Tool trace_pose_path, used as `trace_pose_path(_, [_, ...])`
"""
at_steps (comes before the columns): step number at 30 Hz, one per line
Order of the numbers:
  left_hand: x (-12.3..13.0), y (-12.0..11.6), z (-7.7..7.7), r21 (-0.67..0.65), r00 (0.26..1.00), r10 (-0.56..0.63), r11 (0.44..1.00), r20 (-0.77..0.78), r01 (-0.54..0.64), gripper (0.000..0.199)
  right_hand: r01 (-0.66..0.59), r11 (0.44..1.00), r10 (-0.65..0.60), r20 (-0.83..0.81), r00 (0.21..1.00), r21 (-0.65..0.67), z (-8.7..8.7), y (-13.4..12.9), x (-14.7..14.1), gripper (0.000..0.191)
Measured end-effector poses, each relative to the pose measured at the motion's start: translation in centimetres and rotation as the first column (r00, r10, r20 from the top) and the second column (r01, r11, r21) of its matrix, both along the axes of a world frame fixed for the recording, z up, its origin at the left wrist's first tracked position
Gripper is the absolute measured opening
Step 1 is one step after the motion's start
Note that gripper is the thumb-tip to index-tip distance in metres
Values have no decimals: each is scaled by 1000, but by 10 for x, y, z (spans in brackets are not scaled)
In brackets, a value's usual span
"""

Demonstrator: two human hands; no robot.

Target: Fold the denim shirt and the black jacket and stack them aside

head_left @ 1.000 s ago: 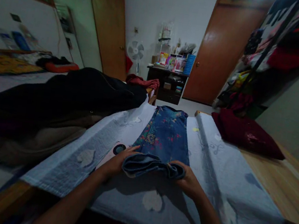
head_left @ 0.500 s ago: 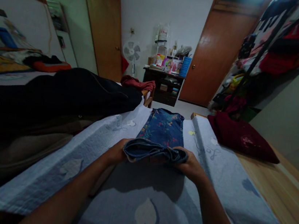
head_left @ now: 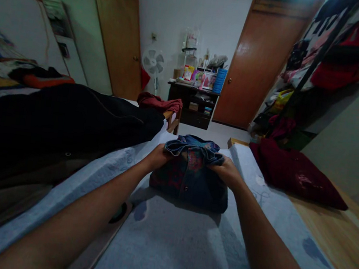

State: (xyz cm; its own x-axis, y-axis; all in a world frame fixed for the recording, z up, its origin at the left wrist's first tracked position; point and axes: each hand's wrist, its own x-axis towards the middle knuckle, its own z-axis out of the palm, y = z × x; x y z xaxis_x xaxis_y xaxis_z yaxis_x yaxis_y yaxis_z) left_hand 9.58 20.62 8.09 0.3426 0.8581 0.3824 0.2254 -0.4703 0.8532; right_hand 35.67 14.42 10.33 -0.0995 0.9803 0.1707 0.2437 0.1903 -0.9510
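Observation:
A blue denim garment (head_left: 190,178) with a red floral pattern and a button is folded over on itself, resting on the pale blue bed sheet (head_left: 169,234). My left hand (head_left: 158,157) grips its upper left edge, and my right hand (head_left: 226,171) grips the upper right edge. Some fingertips of both hands are hidden behind the cloth. The gathered edge is raised between my hands, and more of the garment lies behind it.
A dark cloth pile (head_left: 65,124) lies on the left. A maroon pillow (head_left: 293,171) sits at the right beside a wooden surface (head_left: 329,229). Beyond the bed are a reddish cloth (head_left: 159,102), a fan (head_left: 153,62) and a dark cabinet (head_left: 190,105).
Both hands have moved forward and up in the view, carrying the garment's near edge over its far part. The buttoned front now faces me. The view has shifted slightly.

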Motion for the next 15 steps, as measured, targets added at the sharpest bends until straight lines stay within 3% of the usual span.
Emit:
trace_pose_path(4, [16, 47, -12, -3, 999, 49, 999, -20, -49, 36, 24, 999, -25, 27, 999, 34, -7, 41, 8, 27])
trace_pose_path(9, [39, 99, -24, -102, 996, 53, 994, 70, -46, 34, 76, 996, -77, 36, 996, 42, -23, 97, 20, 31])
trace_pose_path(15, [60, 161, -36, -82, 994, 73, 994, 77, -66, 30, 146, 989, -146, 83, 986, 17, -34, 152, 35, 27])
